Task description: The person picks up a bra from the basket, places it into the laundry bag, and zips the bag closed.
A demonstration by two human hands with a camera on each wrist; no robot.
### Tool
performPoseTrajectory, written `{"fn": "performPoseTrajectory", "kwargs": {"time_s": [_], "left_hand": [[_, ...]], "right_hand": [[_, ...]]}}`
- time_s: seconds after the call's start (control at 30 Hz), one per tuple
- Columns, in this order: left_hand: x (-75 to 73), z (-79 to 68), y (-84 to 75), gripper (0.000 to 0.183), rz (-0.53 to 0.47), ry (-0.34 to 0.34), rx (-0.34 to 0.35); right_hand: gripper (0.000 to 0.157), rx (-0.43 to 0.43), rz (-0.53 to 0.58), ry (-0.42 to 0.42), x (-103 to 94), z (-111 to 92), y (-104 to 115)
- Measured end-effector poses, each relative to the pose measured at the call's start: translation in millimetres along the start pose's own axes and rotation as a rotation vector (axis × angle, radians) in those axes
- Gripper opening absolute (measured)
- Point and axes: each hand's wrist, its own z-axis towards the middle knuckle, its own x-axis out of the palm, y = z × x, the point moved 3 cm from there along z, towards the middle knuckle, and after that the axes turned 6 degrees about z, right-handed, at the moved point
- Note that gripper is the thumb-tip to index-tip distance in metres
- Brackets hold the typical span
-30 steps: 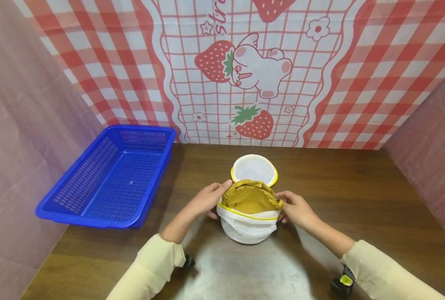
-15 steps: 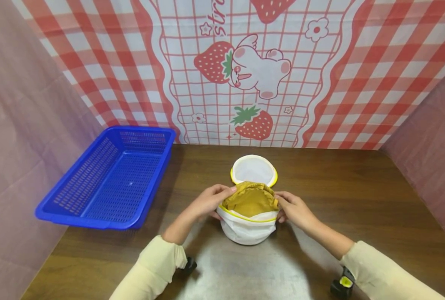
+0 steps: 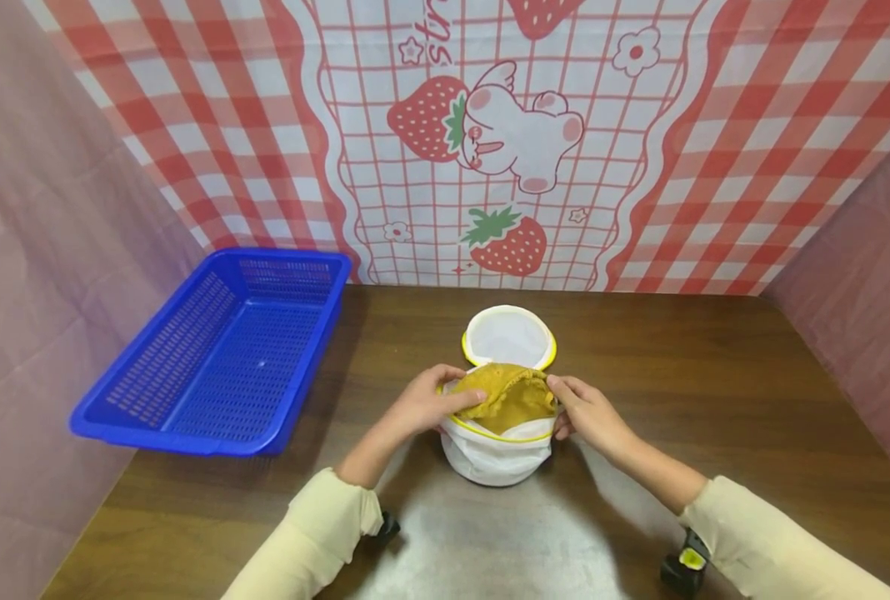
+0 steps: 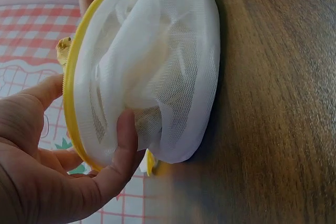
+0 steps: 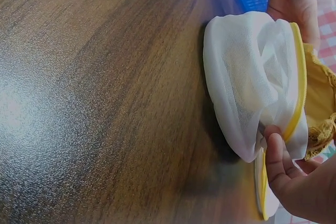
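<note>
- Because its walls are thin netting, the white mesh bag (image 3: 493, 467) should handle as light, soft and floppy; it stands upright on the surface (image 3: 685, 367) between both hands, its lid (image 3: 510, 337) tipped back behind it.
- The yellow zip (image 5: 301, 72) looks firmer than the walls and is likely the best place to take hold.
- The mustard cloth (image 3: 516, 404) inside, bulging above the rim, looks soft; its lacy trim may snag on the zip.
- The left hand (image 3: 422, 404) has a partly spread grip on the bag's left side, one finger pressing the netting, the thumb over the cloth.
- The right hand (image 3: 593, 419) has a closer grip, pinching the right side just below the zip; whether it also touches the cloth, I cannot tell.
</note>
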Motion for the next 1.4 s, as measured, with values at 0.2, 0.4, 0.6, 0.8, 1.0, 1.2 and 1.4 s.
{"fn": "performPoseTrajectory", "kwargs": {"time_s": [0.2, 0.4, 0.6, 0.8, 1.0, 1.2, 1.4], "left_hand": [[0.5, 0.5, -3.3, 0.055, 0.131, -0.036, 0.091], [3.4, 0.1, -2.7, 0.053, 0.227, -0.07, 0.129], [6.1, -1.7, -3.7, 0.048, 0.277, -0.109, 0.118], [6.5, -3.5, -4.7, 0.048, 0.283, -0.094, 0.134], [3.8, -2.3, -9.4, 0.056, 0.255, 0.026, 0.19], [2.3, 0.9, -16.2, 0.052, 0.255, 0.068, 0.107], [6.9, 2.7, -24.2, 0.053, 0.348, 0.008, 0.046]], "right_hand": [[0.054, -0.012, -0.008, 0.002, 2.0, 1, 1], [0.055, -0.004, -0.027, -0.012, 4.0, 4, 1], [0.057, -0.022, -0.081, -0.008, 5.3, 5, 4], [0.055, -0.034, -0.14, 0.004, 5.0, 4, 7], [0.059, -0.033, -0.193, 0.0, 2.1, 5, 8], [0.057, -0.046, -0.185, 0.005, 2.1, 6, 6], [0.059, -0.042, -0.176, 0.012, 2.7, 5, 7]]}}
